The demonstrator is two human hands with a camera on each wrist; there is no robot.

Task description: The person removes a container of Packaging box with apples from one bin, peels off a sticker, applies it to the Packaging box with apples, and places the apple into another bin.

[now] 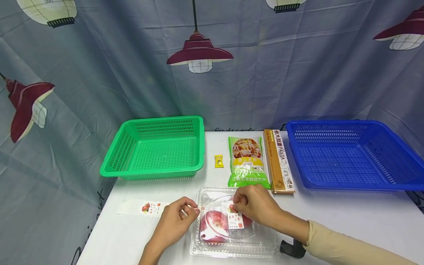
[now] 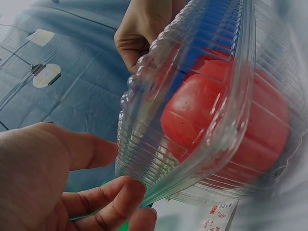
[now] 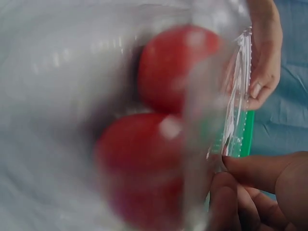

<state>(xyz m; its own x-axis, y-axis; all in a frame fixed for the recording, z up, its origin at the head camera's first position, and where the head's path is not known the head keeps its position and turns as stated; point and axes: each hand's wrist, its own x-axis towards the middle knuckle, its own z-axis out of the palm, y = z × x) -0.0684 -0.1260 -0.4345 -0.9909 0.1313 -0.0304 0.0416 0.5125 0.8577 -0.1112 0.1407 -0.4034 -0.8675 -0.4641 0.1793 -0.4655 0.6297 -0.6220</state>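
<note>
A clear plastic clamshell box (image 1: pixel 265 247) lies on the table with red apples (image 1: pixel 215 225) inside. On its lid is a white printed label (image 1: pixel 236 221) with an apple picture. My right hand (image 1: pixel 256 204) pinches the label's upper end between thumb and bent fingers, which cover that part. At the box's left edge, my left hand (image 1: pixel 175 221) has loosely bent fingers with the tips by the rim. In the left wrist view, the thumb (image 2: pixel 98 151) is close to the ribbed lid edge; firm contact cannot be told. Two apples (image 3: pixel 144 159) appear blurred in the right wrist view.
Left of the box lies a strip with another label (image 1: pixel 153 208). Behind stand a green basket (image 1: pixel 152 171) and a blue basket (image 1: pixel 351 186). Between them are a yellow packet (image 1: pixel 219 161), a green food bag (image 1: pixel 248 176) and a pasta box (image 1: pixel 278 162).
</note>
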